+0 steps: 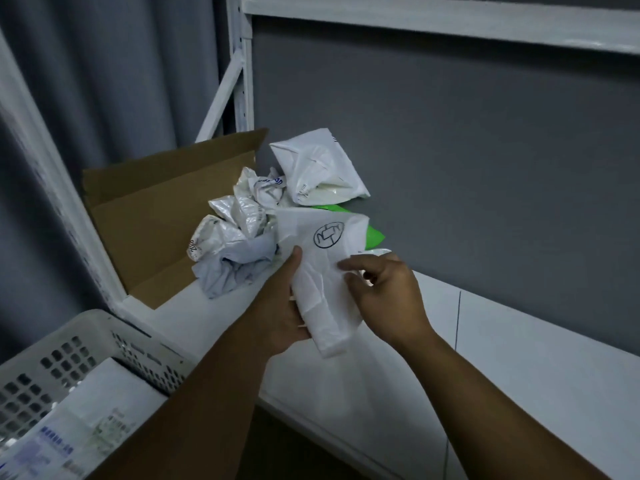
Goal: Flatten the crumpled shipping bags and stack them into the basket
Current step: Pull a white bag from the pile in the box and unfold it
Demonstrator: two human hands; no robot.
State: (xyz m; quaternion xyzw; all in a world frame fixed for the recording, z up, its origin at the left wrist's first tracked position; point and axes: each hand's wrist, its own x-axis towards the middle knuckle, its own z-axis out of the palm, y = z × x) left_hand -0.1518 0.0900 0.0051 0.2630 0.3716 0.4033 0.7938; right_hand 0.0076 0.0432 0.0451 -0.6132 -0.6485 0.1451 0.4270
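Basket [90, 322] at 7 o'clock, part filled
Left hand [280, 318] grips white bag [323, 282], right hand [384, 289] pinches its edge to spread it

The right half of the white shelf board [536, 341] lies bare up to the grey wall [450, 150]. At far left, a brown cardboard box [145, 216] lying open and a heap of crumpled white and grey plastic bags [239, 233] block it. The left hand [280, 306] and right hand [384, 292], holding a white plastic bag [322, 271], fill the middle. Near left, the white perforated plastic basket [86, 322] stands open-topped.
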